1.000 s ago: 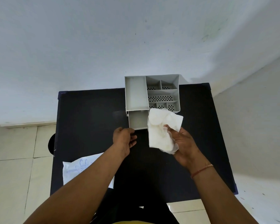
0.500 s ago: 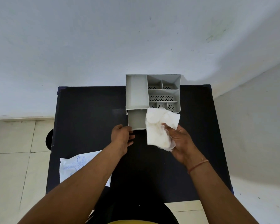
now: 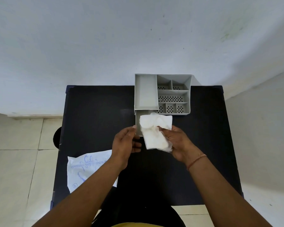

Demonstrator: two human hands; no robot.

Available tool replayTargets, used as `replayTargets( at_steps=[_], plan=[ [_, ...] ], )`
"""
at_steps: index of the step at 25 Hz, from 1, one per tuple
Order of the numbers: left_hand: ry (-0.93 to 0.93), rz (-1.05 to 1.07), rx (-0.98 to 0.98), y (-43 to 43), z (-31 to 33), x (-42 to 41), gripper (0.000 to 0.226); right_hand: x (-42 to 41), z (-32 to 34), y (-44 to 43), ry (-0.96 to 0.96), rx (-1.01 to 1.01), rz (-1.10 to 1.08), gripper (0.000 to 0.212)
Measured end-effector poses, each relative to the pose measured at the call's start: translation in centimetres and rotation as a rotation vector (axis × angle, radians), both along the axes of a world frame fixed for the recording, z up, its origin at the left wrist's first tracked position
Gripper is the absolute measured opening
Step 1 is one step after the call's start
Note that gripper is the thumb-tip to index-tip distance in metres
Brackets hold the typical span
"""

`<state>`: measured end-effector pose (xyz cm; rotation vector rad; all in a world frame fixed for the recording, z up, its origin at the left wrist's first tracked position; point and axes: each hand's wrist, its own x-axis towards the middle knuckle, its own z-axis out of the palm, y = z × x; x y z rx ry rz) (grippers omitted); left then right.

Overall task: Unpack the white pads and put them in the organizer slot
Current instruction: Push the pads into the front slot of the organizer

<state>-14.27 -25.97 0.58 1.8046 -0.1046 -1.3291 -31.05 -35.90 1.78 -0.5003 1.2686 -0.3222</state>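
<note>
A grey plastic organizer [image 3: 174, 93] with several compartments stands at the far edge of the black table [image 3: 97, 112]. Its small drawer [image 3: 138, 117] is pulled out toward me. My right hand [image 3: 179, 143] grips a stack of white pads [image 3: 154, 131] in a thin clear wrapper, and the stack hangs over the open drawer and hides most of it. My left hand [image 3: 124, 143] is at the drawer's front left corner, thumb against the left wall and fingers below the front edge.
A flat white packet with blue print [image 3: 87, 169] lies on the table's near left, partly under my left forearm. A dark round object [image 3: 57, 136] shows beside the table's left edge. A pale wall stands right behind the organizer; tiled floor surrounds the table.
My right hand has carried the pads left and a little nearer, from beside the drawer to over it. My left hand has stayed at the drawer's front.
</note>
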Motion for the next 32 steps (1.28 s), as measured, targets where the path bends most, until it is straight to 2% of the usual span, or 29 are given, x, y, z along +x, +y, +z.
replayTargets(
  at_steps=[1, 3, 7, 10, 13, 17, 20, 22, 24, 27, 29, 32],
  plan=[
    [0.089, -0.071, -0.007, -0.3, 0.6, 0.2, 0.024, 0.5, -0.1, 0.0, 0.019, 0.005, 0.04, 0.035],
    [0.106, -0.181, 0.018, -1.1, 0.4, 0.6, 0.025, 1.3, 0.1, 0.0, 0.057, 0.003, 0.091, 0.033],
    [-0.234, -0.294, 0.068, -2.2, -0.7, 1.3, 0.026, 2.3, 0.1, 0.0, 0.205, -0.148, 0.155, 0.027],
    [-0.563, -0.541, 0.041, -3.1, -0.8, 1.3, 0.02, 3.0, -1.3, -0.1, 0.485, -0.506, 0.395, 0.031],
    [-0.796, -0.705, 0.014, -5.0, -1.3, 1.3, 0.011, 4.2, -2.9, -0.7, 0.743, -0.847, 0.671, 0.033],
    [-1.015, -0.869, 0.018, -7.1, -3.0, 1.4, 0.014, 6.0, -4.4, -1.7, 0.897, -0.958, 0.818, 0.04],
    [-1.071, -0.927, 0.046, -7.0, -4.1, 1.4, 0.024, 6.3, -5.0, -1.6, 1.006, -1.004, 0.844, 0.035],
    [-1.071, -0.919, 0.067, -6.3, -4.6, 1.5, 0.035, 5.8, -5.1, -0.9, 1.044, -0.996, 0.851, 0.033],
    [-1.084, -0.844, 0.011, -5.2, -4.7, 1.8, 0.043, 4.9, -4.9, -0.2, 1.045, -0.997, 0.768, 0.035],
    [-1.295, -0.821, -0.2, -3.7, -4.6, 2.2, 0.037, 3.1, -4.4, 0.8, 1.074, -1.232, 0.648, 0.038],
    [-1.43, -0.97, -0.294, -3.5, -4.8, 2.5, 0.04, 2.7, -4.7, 1.1, 1.017, -1.365, 0.811, 0.047],
    [-1.465, -1.333, -0.155, -4.7, -4.4, 2.5, 0.046, 3.1, -5.3, 0.8, 0.923, -1.241, 1.227, 0.065]
  ],
)
